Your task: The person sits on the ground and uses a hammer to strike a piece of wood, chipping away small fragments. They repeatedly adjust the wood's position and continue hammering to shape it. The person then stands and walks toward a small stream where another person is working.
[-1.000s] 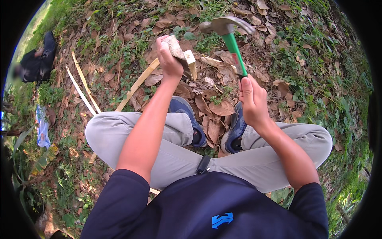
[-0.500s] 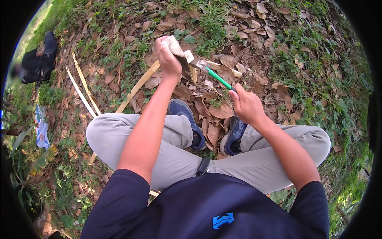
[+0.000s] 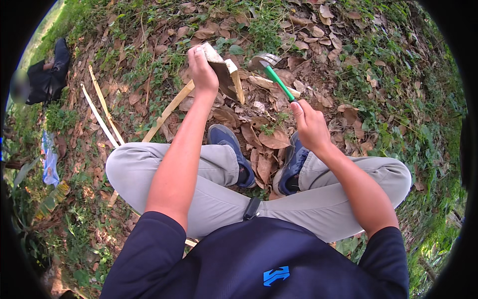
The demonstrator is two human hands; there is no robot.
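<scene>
Left hand (image 3: 203, 75) clasping pale-topped block (image 3: 213, 54); right hand (image 3: 312, 125) wrapped around hammer (image 3: 277, 80), steel head (image 3: 264, 61) right of block

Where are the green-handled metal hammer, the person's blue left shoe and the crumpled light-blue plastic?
Green-handled metal hammer (image 3: 276, 78): head view, on the green handle.
Blue left shoe (image 3: 233, 141): head view, on its upper.
Crumpled light-blue plastic (image 3: 50, 162): head view, on its middle.

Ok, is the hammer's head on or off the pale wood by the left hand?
Off: a visible gap separates the hammer's head from the pale wood.
</scene>
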